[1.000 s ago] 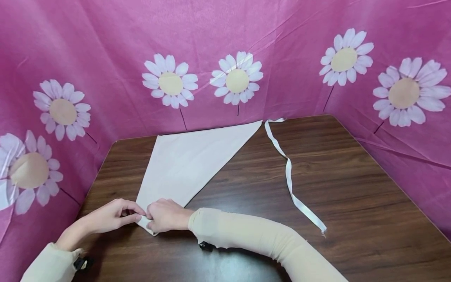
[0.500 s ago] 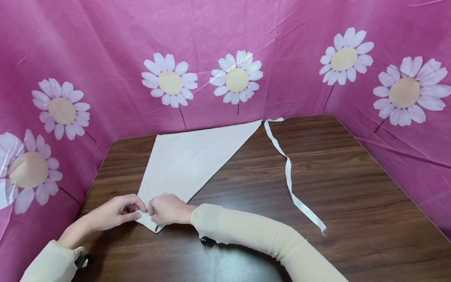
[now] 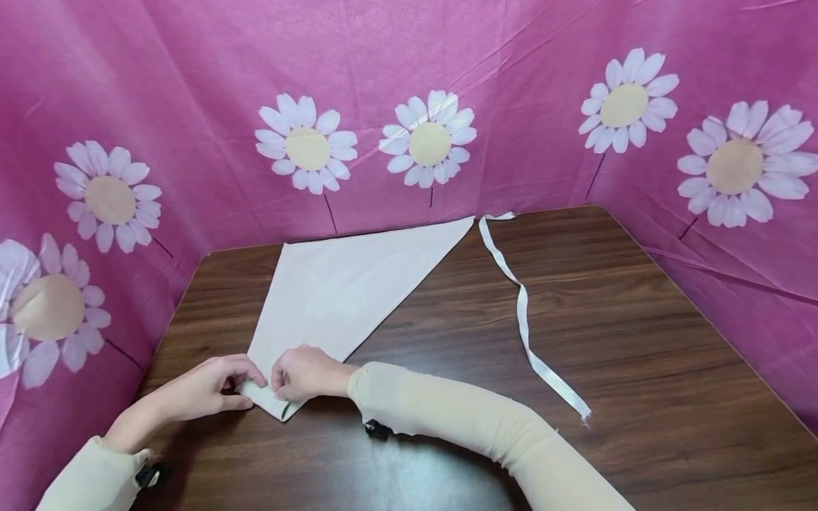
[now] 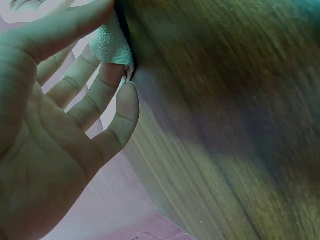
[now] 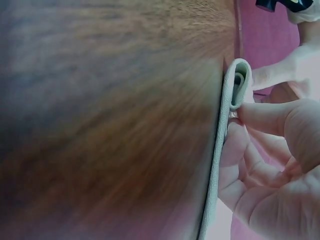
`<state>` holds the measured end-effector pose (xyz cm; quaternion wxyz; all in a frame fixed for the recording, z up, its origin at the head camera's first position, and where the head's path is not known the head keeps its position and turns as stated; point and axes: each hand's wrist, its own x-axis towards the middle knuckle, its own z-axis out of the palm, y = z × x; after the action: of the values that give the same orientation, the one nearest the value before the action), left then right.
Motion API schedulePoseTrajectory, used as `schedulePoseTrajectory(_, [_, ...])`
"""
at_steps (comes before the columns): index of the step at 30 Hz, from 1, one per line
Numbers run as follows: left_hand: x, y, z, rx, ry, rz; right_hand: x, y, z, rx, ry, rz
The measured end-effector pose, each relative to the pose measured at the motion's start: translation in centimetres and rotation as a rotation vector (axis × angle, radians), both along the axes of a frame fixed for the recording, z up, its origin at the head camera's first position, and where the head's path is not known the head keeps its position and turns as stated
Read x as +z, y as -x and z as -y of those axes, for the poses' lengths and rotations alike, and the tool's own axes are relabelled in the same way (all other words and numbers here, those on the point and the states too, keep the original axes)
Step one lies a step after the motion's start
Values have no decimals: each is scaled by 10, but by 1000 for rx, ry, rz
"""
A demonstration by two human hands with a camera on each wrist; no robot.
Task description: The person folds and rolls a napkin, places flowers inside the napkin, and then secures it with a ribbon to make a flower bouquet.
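There is one counter [image 3: 607, 319], and on it lies one white cloth [image 3: 345, 284]. To the right of this cloth I count one white ribbon [image 3: 522, 312]. At the near end of the cloth are two hands, one left hand [image 3: 204, 387] and one right hand [image 3: 309, 372]. Nearer than the cloth are two sleeves [image 3: 460, 419], each with one small black object [image 3: 377, 429]. Six printed flowers [image 3: 307, 148] are visible: two behind the cloth, two to its left, two to its right.
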<state>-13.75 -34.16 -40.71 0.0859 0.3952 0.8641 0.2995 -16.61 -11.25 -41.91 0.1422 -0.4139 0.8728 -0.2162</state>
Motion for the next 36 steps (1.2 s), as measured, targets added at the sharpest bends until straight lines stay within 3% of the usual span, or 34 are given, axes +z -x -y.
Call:
schedulePoseTrajectory(8, [7, 0, -5, -29, 1, 55, 7, -5, -7, 20, -7, 26])
schedulePoseTrajectory(12, [9, 2, -8, -22, 2, 136, 7, -10, -8, 28, -45, -11])
schedulePoseTrajectory(17, [11, 3, -13, -26, 10, 212, 7, -8, -10, 45, -51, 31])
schedulePoseTrajectory(27, [3, 7, -19, -73, -78, -36, 3, -3, -20, -47, 7, 294])
schedulePoseTrajectory(32, [-1, 11, -20, -145, -103, -70, 3, -3, -21, -104, 68, 409])
schedulePoseTrajectory(36, [-1, 12, -18, -156, -92, -49, 3, -1, -22, -144, 101, 489])
